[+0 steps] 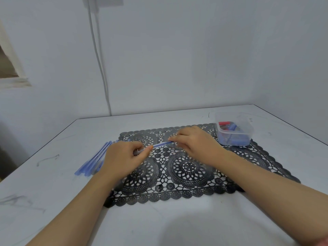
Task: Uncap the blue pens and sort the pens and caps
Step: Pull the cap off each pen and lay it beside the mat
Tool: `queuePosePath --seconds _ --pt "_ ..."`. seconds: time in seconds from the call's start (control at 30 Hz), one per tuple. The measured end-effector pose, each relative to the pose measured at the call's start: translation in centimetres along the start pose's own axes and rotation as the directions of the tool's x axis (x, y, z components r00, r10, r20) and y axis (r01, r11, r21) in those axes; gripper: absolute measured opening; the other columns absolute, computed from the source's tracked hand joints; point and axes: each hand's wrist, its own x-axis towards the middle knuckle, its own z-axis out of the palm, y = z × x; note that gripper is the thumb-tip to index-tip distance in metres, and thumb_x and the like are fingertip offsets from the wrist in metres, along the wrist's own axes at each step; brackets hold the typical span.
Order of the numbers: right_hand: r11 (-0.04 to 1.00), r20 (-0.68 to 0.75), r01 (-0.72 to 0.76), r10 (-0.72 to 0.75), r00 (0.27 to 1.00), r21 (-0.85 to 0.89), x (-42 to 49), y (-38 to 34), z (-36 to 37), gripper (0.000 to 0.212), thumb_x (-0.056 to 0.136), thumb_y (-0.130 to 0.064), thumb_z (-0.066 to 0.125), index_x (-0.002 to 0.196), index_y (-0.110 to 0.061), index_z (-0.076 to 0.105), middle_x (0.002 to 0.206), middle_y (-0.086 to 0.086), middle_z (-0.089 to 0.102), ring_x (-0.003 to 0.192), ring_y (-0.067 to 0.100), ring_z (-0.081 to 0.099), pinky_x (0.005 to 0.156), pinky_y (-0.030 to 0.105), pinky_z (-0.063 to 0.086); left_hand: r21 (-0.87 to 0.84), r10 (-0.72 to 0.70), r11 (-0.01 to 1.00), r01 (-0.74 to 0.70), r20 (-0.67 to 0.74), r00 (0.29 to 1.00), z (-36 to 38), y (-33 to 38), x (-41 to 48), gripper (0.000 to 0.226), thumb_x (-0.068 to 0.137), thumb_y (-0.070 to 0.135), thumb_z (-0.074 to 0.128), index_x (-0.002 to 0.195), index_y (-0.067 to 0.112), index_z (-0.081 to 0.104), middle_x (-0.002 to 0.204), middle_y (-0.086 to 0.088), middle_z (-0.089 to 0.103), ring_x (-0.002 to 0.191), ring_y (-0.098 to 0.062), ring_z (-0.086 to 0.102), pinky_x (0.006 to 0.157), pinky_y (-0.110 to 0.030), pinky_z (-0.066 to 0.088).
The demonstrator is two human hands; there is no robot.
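Two hands meet on one blue pen (159, 145), held just above the black lace placemat (191, 167). From my remote seat I see the left hand (122, 157) curled round the pen's near-left end, and the right hand (193, 141) pinching its far-right end between thumb and fingers. I cannot tell whether the cap is on or already free. A pile of blue pens (94, 160) lies on the white table (159, 224) just off the mat's left edge, partly behind the left hand. At the mat's far right corner stands a clear plastic tub (247, 128) holding small blue and red pieces (230, 127), too blurred for me to name.
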Motion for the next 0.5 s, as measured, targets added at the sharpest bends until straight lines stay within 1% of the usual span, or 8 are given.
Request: queuePosePath --seconds 0.07,0.1,0.13,0.23,0.33,0.4,0.43,0.5 --pt "0.999 0.013 0.0 0.0 1.0 -0.038 0.0 0.3 0.0 0.053 0.056 0.009 0.078 0.101 -0.019 0.072 0.081 0.0 0.069 0.066 0.018 0.063 0.067 0.023 0.039 -0.005 0.0 1.0 0.0 0.009 1.0 -0.1 0.1 0.0 0.07 0.077 0.071 0.026 0.06 0.011 0.055 0.044 -0.002 0.045 0.045 -0.01 0.045 0.047 -0.026 0.035" --pt "0.998 0.015 0.0 0.001 1.0 -0.056 0.0 0.3 0.0 0.057 0.053 0.011 0.077 0.1 -0.02 0.072 0.081 -0.001 0.069 0.065 0.017 0.063 0.066 0.022 0.037 -0.007 0.005 1.0 -0.004 0.016 1.0 -0.1 0.1 0.0 0.069 0.077 0.071 0.026 0.059 0.011 0.055 0.043 -0.001 0.043 0.044 -0.009 0.043 0.047 -0.025 0.033" --pt "0.997 0.01 0.0 0.001 1.0 -0.071 0.0 0.5 0.0 0.059 0.05 0.013 0.077 0.098 -0.021 0.072 0.081 -0.001 0.069 0.064 0.016 0.063 0.064 0.022 0.039 -0.009 0.011 1.0 -0.01 0.021 1.0 -0.1 0.1 0.1 0.068 0.077 0.071 0.027 0.058 0.012 0.054 0.042 0.001 0.041 0.043 -0.008 0.042 0.046 -0.024 0.032" --pt "0.996 -0.043 -0.034 0.031 0.999 -0.081 -0.1 0.9 -0.2 0.052 0.045 0.015 0.079 0.087 -0.015 0.074 0.078 0.003 0.067 0.063 0.02 0.061 0.057 0.026 0.047 -0.017 0.012 1.0 -0.012 0.027 1.0 -0.1 0.1 0.1 0.068 0.077 0.07 0.027 0.058 0.011 0.054 0.042 0.002 0.041 0.043 -0.008 0.041 0.045 -0.022 0.029" --pt "0.988 -0.074 -0.099 0.09 0.993 -0.12 0.0 1.4 -0.7 0.044 0.038 0.013 0.083 0.075 -0.01 0.074 0.069 0.006 0.061 0.06 0.024 0.059 0.051 0.02 0.038 -0.013 -0.004 1.0 0.004 0.019 1.0 -0.2 0.2 0.1 0.071 0.075 0.071 0.023 0.06 0.01 0.056 0.044 -0.001 0.044 0.044 -0.009 0.042 0.045 -0.023 0.029" --pt "0.975 -0.064 -0.163 0.155 0.986 -0.149 0.0 1.7 -1.1 0.043 0.036 0.011 0.084 0.072 -0.008 0.073 0.068 0.006 0.059 0.063 0.025 0.06 0.048 0.02 0.034 -0.005 -0.008 1.0 0.008 0.018 1.0 -0.2 0.2 0.1 0.072 0.075 0.071 0.021 0.06 0.01 0.056 0.044 -0.001 0.043 0.044 -0.009 0.042 0.044 -0.024 0.028" --pt "0.963 -0.066 -0.219 0.211 0.975 -0.157 -0.1 1.9 -1.2 0.041 0.04 0.013 0.082 0.075 -0.007 0.074 0.071 0.007 0.059 0.067 0.026 0.06 0.048 0.021 0.033 -0.003 -0.011 1.0 0.011 0.02 1.0 -0.2 0.2 0.1 0.072 0.074 0.071 0.021 0.061 0.011 0.057 0.044 -0.001 0.044 0.045 -0.009 0.042 0.044 -0.024 0.028" --pt "0.919 -0.094 -0.365 0.355 0.93 -0.147 0.0 2.4 -1.3 0.034 0.063 0.012 0.069 0.092 -0.006 0.072 0.089 0.01 0.061 0.089 0.029 0.058 0.056 0.026 0.034 -0.009 -0.017 1.0 0.017 0.023 1.0 -0.2 0.1 0.1 0.072 0.074 0.072 0.021 0.061 0.012 0.059 0.045 -0.001 0.046 0.044 -0.009 0.042 0.044 -0.023 0.028"
